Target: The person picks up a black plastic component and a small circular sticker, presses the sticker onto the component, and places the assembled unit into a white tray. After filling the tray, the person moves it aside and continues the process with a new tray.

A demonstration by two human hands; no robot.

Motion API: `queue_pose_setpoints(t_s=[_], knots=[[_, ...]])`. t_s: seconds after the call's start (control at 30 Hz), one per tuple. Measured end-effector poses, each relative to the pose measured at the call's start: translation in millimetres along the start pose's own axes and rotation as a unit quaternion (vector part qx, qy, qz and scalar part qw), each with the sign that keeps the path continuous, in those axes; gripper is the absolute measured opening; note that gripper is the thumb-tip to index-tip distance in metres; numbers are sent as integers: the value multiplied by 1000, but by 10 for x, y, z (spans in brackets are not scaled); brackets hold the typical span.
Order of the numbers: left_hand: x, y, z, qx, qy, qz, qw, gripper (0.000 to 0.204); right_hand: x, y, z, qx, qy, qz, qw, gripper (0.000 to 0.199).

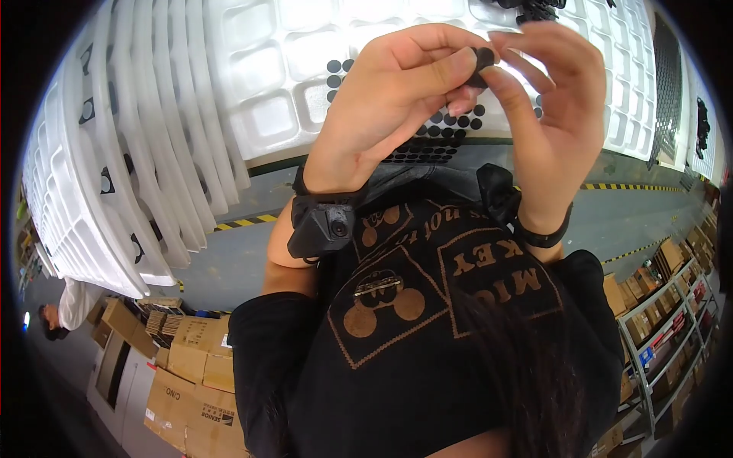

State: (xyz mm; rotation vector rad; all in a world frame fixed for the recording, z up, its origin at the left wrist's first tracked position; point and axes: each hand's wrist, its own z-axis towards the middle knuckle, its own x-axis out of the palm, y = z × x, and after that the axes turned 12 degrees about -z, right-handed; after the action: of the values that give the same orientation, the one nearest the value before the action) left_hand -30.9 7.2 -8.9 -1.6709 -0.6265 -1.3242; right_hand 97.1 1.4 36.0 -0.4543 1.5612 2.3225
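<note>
Two hands, left hand (397, 99) and right hand (550, 107), pinch one black disc (482, 61) (small).

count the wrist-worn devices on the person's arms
2. A black wrist camera is strapped on the left hand's wrist; a black band with a unit is on the right hand's wrist. Both hands pinch a small black part.

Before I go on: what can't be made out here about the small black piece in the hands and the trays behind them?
Head view only:
- small black part: mostly covered by the fingertips of the left hand and right hand; its shape is unclear.
- white tray: glare washes out several cells.
- black discs: partly behind the left hand; count unclear.
- dark item: cut off by the top edge.
</note>
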Motion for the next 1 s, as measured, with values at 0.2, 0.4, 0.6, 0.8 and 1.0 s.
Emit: queue_pose_setpoints(t_s=[0.2,0.4,0.6,0.8,1.0], knots=[[43,-12,-15,4,-47,4,999,20,-64,-56,-8,-19,81,-55,995,27],[24,5,-17,25,-47,11,999,19,-212,-196,19,-37,71,-52,995,33],[21,-20,3,-2,-32,2,999,16,-163,-80,163,98,-104,41,989,22],[23,12,14,23,-40,23,999,17,-258,-209,-124,54,120,-189,973,8],[-216,36,109,90,188,76,975,27,-219,-221,-198,42,183,-252,949,9]])
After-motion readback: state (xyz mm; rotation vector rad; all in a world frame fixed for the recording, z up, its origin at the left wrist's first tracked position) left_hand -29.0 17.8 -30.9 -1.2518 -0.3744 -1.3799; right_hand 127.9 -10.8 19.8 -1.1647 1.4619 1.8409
